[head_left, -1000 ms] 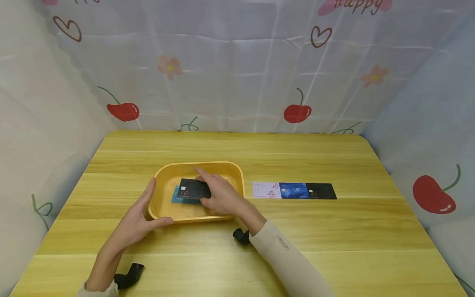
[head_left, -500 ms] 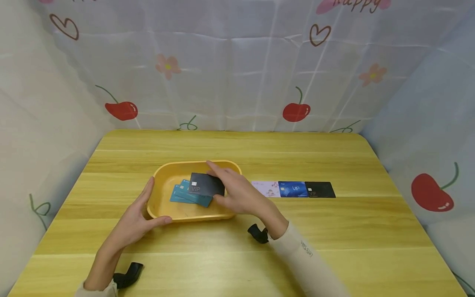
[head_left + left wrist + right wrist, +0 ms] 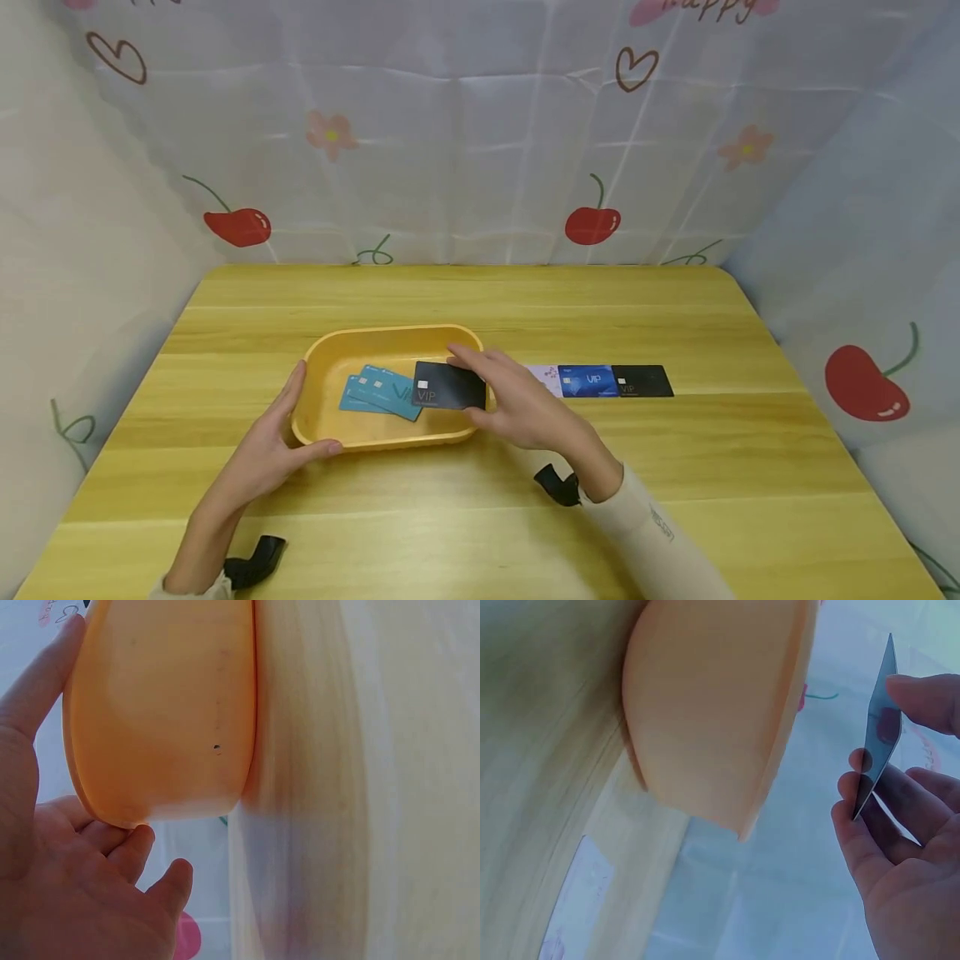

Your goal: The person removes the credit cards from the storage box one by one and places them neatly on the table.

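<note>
My right hand [image 3: 517, 398] pinches a black VIP card [image 3: 448, 385] by its right end, thumb at the near edge and fingers at the far edge. This card is over the right side of a yellow plastic tray [image 3: 375, 444]. Inside the tray, teal cards [image 3: 382, 392] lie fanned on its floor, partly overlapped by the black card in the head view. My left hand [image 3: 266, 450] holds the tray's left end, with the thumb at the front rim and fingers at the left rim. In the right wrist view the held card [image 3: 881, 720] appears nearly edge-on, above the rim.
Right of the tray, a row of cards lies on the wooden table [image 3: 420, 517]: a pale flowered card [image 3: 543, 377] partly behind my right hand, a blue VIP card [image 3: 590, 381] and another black card [image 3: 643, 381]. A printed curtain [image 3: 465, 167] hangs behind the table.
My right hand has lifted the black card off the teal cards and carried it rightward to the tray's right rim. More of the teal cards shows. The left hand keeps its hold.
</note>
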`<state>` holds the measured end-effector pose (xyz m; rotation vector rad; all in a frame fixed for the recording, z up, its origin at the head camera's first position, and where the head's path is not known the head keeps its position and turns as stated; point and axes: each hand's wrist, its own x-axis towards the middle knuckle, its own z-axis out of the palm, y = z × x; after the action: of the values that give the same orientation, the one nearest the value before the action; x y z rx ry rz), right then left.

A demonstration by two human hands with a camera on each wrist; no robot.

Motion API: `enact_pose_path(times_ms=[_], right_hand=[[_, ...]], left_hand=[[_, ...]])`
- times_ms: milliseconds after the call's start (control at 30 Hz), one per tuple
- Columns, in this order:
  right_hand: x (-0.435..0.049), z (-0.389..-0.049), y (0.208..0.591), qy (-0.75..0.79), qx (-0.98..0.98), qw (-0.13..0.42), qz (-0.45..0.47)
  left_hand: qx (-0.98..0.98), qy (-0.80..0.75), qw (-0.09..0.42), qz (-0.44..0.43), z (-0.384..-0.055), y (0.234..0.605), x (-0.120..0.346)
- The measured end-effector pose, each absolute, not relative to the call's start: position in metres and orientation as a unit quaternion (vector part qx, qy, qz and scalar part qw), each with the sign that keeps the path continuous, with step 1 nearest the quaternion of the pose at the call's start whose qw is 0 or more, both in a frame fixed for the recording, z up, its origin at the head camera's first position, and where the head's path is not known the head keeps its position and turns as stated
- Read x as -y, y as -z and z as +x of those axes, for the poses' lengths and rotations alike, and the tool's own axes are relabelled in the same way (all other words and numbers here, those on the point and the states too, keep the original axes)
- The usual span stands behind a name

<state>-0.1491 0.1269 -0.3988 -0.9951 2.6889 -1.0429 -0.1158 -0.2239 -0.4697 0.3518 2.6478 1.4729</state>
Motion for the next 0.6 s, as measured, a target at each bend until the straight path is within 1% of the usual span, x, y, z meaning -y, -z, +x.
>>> enact_pose_path(times_ms=[167,467,600], right_hand=[[-0.138,-0.143,0.403,0.343,-0.879,0.022,-0.331],[-0.172,-0.131,0.406,0.348,-0.884,0.02,-0.31],[-0.187,-0.126,0.409,0.35,-0.885,0.008,-0.307]], left_hand=[[-0.866,-0.485,0.045,0.114,-0.115,0.468,0.225],[-0.869,-0.479,0.045,0.114,-0.116,0.468,0.225],[-0.868,-0.48,0.045,0.116,-0.116,0.469,0.224]])
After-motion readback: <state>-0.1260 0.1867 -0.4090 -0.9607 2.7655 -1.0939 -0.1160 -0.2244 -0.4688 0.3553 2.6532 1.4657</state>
